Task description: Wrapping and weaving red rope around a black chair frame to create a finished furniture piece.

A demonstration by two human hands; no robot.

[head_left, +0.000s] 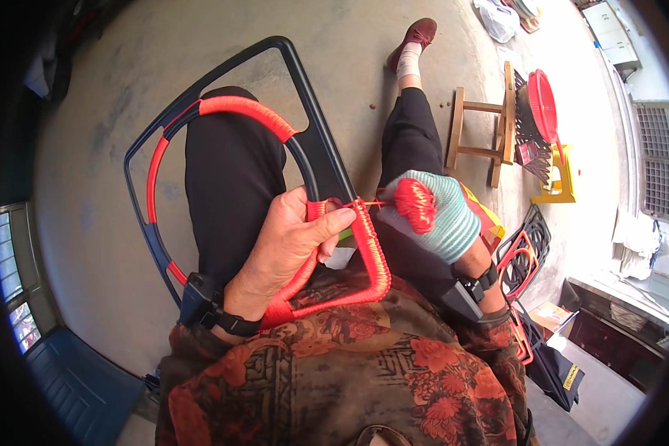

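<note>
A black frame with a round ring inside a squarish outer rim rests across my lap. Red cord is wound tightly round parts of the ring and round the near corner of the rim. My left hand, bare, grips the wrapped part, thumb pressed on the cord by the rim. In my right hand, in a striped green-and-white glove, is a bundle of red cord. A short taut strand runs from the bundle to the rim. The right fingertips are partly hidden behind the bundle.
A wooden stool lies tipped to the right, beside a red basket and a yellow stool. More black and red frames are piled at my right. A blue seat stands at lower left. My foot in a dark red shoe stretches ahead.
</note>
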